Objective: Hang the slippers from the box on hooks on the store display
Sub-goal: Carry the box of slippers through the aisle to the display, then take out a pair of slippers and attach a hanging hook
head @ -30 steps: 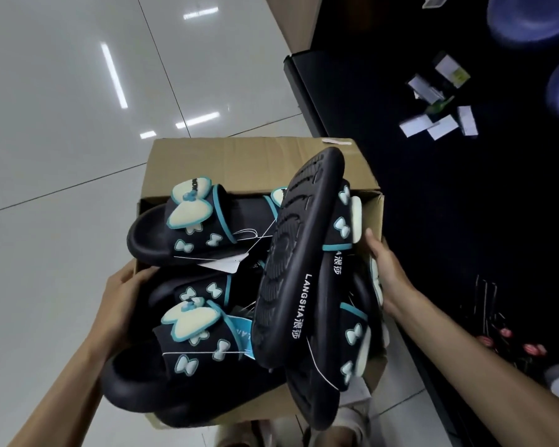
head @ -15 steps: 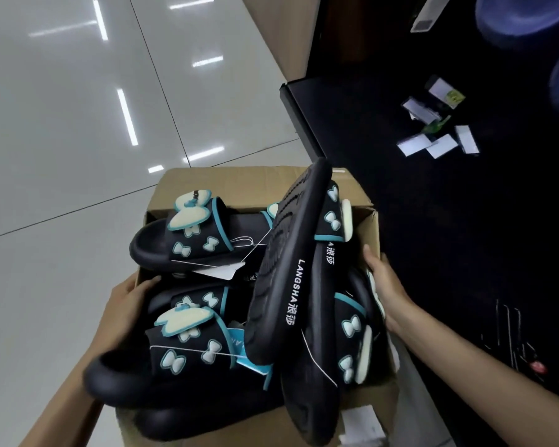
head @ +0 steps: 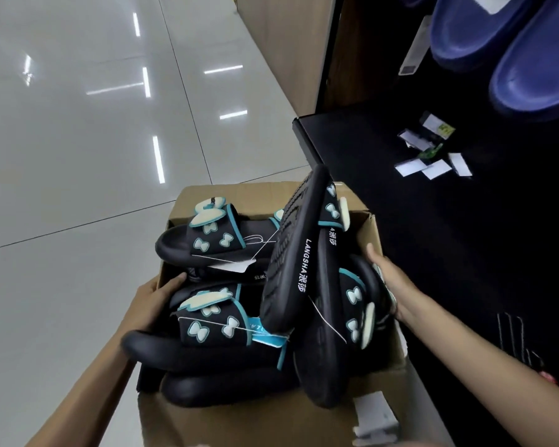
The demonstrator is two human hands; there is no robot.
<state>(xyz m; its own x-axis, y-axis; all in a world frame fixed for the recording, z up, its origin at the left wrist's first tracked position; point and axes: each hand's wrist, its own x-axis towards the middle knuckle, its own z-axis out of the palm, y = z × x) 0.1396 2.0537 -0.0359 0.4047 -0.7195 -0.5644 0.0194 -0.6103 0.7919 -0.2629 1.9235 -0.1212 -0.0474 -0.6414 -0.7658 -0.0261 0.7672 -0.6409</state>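
An open cardboard box [head: 233, 196] is held up in front of me, heaped with several black slippers with teal trim and pale bows. One slipper [head: 207, 240] lies flat at the back. Another [head: 296, 253] stands on edge with its sole to the left and white lettering on its side. My left hand [head: 157, 304] grips the box's left wall, fingers curled over the rim. My right hand [head: 388, 282] grips the right wall, fingers inside against a slipper.
A dark display base [head: 400, 195] with several loose paper tags [head: 433, 162] lies to the right. Blue slippers [head: 504, 50] hang on the display at the top right. A wooden panel [head: 284, 50] stands behind. Glossy tiled floor [head: 78, 140] spreads to the left.
The box with the slippers has dropped lower in my view and the display has come closer, with hanging blue slippers now in sight. Both hands keep their hold on the box.
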